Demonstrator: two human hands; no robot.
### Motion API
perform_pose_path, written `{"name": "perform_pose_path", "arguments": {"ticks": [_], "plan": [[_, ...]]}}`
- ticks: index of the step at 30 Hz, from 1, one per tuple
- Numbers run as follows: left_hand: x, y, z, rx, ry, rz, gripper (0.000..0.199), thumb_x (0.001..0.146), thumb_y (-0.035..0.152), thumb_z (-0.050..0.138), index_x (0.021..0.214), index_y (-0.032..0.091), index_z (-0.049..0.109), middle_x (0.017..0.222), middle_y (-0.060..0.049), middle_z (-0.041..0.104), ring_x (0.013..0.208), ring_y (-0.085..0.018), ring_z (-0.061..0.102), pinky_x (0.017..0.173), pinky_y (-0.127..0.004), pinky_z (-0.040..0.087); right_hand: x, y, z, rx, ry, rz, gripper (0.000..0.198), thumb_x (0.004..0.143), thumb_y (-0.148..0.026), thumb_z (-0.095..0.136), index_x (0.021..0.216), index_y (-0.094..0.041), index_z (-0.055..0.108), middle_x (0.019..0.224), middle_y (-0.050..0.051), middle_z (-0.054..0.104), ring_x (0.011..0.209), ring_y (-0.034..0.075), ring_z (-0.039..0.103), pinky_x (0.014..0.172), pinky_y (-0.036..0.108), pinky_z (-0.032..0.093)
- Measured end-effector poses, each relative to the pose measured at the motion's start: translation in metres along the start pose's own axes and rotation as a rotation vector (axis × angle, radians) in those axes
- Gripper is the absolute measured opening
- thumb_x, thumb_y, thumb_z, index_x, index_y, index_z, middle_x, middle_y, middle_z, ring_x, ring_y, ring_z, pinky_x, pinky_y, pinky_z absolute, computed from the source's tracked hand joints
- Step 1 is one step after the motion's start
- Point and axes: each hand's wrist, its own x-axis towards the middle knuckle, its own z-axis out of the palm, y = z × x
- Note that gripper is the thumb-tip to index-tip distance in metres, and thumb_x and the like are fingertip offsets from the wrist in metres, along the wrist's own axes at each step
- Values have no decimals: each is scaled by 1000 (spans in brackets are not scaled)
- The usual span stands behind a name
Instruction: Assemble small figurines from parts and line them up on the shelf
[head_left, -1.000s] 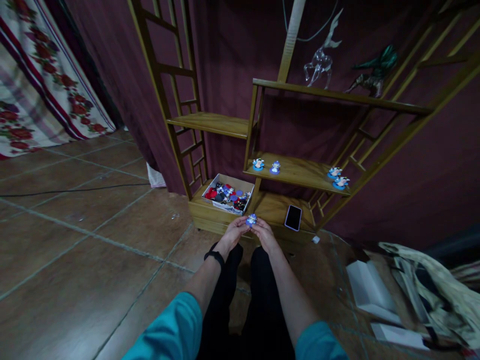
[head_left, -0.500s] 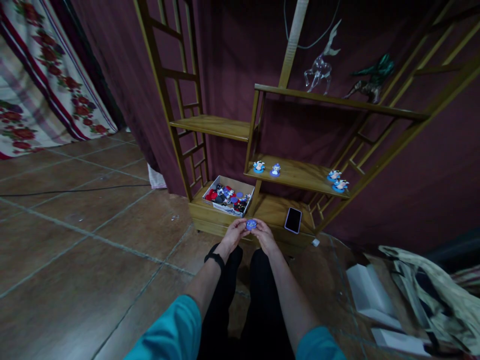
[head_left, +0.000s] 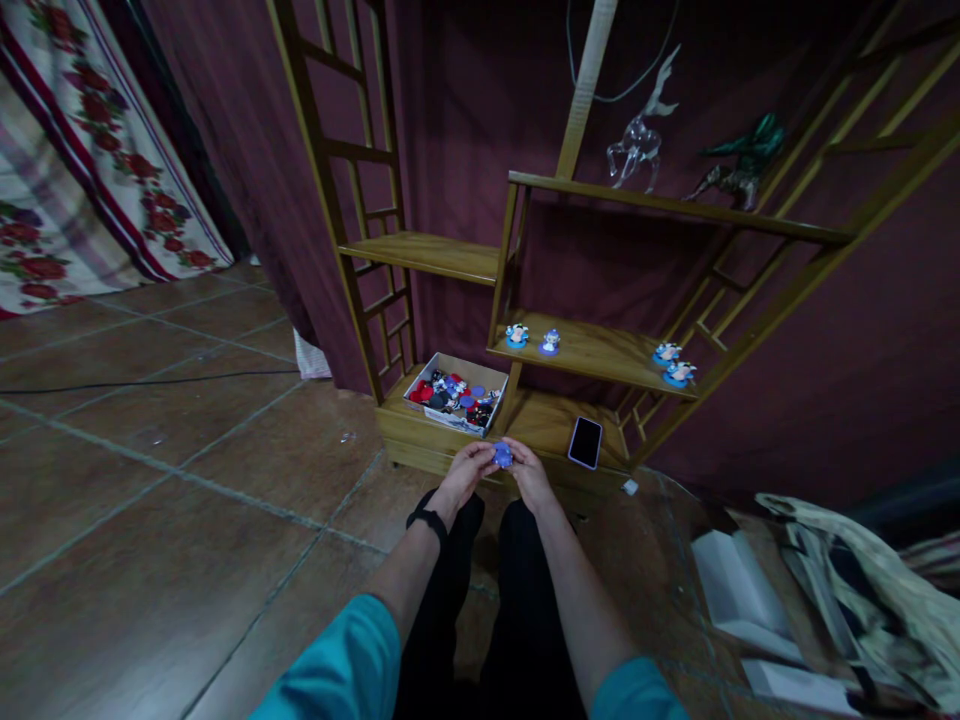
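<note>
A small purple figurine (head_left: 502,455) sits between my two hands, in front of the wooden shelf unit. My left hand (head_left: 469,470) pinches it from the left, and my right hand (head_left: 529,473) grips its right side. Its finer details are too small to make out. Just beyond my hands, a white cardboard box (head_left: 491,427) holds several red, black, white and purple toy parts. On the shelf above stand a blue-based figurine (head_left: 517,335) and a white figurine on a purple base (head_left: 550,342). Two more blue-based figurines, one behind (head_left: 667,353) and one in front (head_left: 679,373), stand at that shelf's right end.
A phone (head_left: 585,442) lies on the lower shelf board (head_left: 536,415) right of the box. Higher up stand a clear deer ornament (head_left: 637,145) and a dark green statue (head_left: 742,165). White boxes (head_left: 739,590) and a pale bag (head_left: 877,580) rest on the floor at right.
The purple figurine has been turned between my fingers, so a different side of it shows. Both hands stay in nearly the same place.
</note>
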Motion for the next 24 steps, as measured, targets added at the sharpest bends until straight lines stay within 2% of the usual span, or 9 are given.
{"name": "perform_pose_path", "arguments": {"ticks": [7, 12, 24], "plan": [[2, -1, -6, -38, -30, -11, 21, 59, 13, 74, 77, 12, 62, 78, -6, 66, 71, -13, 62, 73, -28, 48, 4, 8, -4, -13, 85, -1, 37, 55, -20, 66, 92, -20, 63, 92, 4, 67, 86, 18, 59, 75, 29, 45], [2, -1, -5, -38, -6, -9, 22, 58, 14, 74, 76, 12, 62, 76, -6, 67, 71, -14, 62, 73, -29, 48, 2, 6, -2, -44, 76, -4, 28, 57, -25, 66, 84, -19, 65, 84, 3, 68, 78, 16, 59, 72, 28, 45], [1, 0, 0, -37, 69, -8, 11, 68, 18, 67, 75, 13, 61, 69, -4, 63, 60, -10, 59, 62, -24, 48, -6, -6, 6, -28, 61, 66, 34, 57, -29, 71, 90, -21, 64, 90, 4, 66, 78, 15, 60, 68, 26, 46]]}}
